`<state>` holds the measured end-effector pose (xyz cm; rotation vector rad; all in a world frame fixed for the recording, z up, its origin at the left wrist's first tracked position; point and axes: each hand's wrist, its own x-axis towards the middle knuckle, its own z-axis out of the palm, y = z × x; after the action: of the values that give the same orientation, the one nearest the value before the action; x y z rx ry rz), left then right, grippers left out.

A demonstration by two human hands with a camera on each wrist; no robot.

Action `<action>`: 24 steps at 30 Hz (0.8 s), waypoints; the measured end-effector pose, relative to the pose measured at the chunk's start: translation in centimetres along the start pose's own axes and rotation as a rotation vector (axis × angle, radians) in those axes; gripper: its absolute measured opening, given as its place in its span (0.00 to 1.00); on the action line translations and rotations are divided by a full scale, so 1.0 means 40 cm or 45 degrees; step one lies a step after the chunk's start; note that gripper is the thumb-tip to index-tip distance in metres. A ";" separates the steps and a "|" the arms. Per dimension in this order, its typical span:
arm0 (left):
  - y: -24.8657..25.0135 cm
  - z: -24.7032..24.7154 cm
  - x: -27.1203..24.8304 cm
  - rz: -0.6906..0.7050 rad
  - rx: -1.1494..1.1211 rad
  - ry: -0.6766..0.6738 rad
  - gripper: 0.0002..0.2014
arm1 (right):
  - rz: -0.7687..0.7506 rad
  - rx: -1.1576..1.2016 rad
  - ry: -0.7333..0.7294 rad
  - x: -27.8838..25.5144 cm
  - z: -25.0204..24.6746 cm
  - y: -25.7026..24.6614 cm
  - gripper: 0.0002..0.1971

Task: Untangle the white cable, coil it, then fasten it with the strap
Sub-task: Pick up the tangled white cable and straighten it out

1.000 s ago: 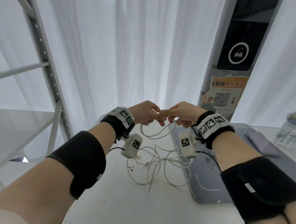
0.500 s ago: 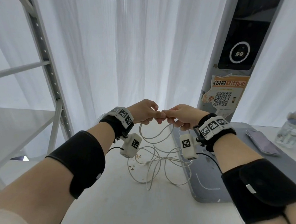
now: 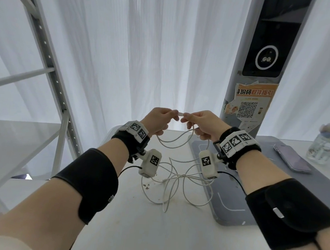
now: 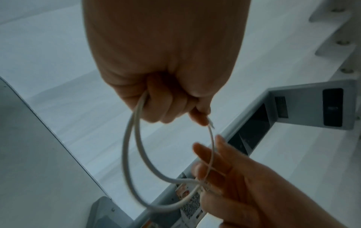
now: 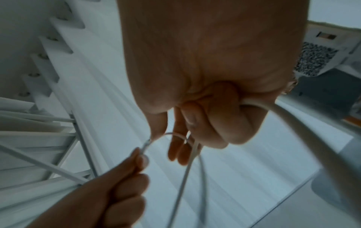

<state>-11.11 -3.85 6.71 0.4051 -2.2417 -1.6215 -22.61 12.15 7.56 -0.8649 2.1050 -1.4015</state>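
Observation:
A thin white cable (image 3: pixel 173 181) lies in tangled loops on the white table (image 3: pixel 133 230), and strands rise to both hands. My left hand (image 3: pixel 158 120) pinches the cable's end between thumb and finger, and two strands (image 4: pixel 134 138) run out of its curled fingers. My right hand (image 3: pixel 201 124) grips a thicker stretch of cable (image 5: pixel 293 123) in its curled fingers and pinches a short span stretched between the two hands. The hands are raised above the table, a small gap apart. No strap is visible.
A grey mat (image 3: pixel 230 205) covers the table's right part, with a phone (image 3: pixel 292 160) on it. A clear bottle (image 3: pixel 328 144) stands at the far right. A grey pillar with a QR poster (image 3: pixel 249 109) rises behind. A white metal rack (image 3: pixel 52 74) stands left. Crumbs lie near the cable.
Both hands have risen slightly and drawn apart by a small gap, exposing a short span of cable between them. The loops on the table have shifted little.

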 end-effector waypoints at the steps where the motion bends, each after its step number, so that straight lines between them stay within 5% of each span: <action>1: 0.002 -0.006 0.002 -0.001 -0.093 0.057 0.15 | 0.009 0.009 0.027 0.001 -0.002 0.003 0.17; 7: 0.012 -0.047 0.009 -0.049 -0.538 0.270 0.14 | 0.162 -0.006 0.074 0.005 -0.010 0.042 0.19; 17: 0.000 -0.087 0.016 0.008 -0.250 0.518 0.15 | 0.366 -0.237 0.007 -0.011 -0.034 0.068 0.22; 24: -0.002 -0.085 0.007 -0.058 -0.215 0.215 0.15 | 0.262 -0.213 0.115 -0.005 -0.033 0.072 0.12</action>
<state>-9.86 -6.90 7.63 0.5305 -1.9692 -1.7152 -24.07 13.97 5.37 -0.6339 2.3317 -1.1923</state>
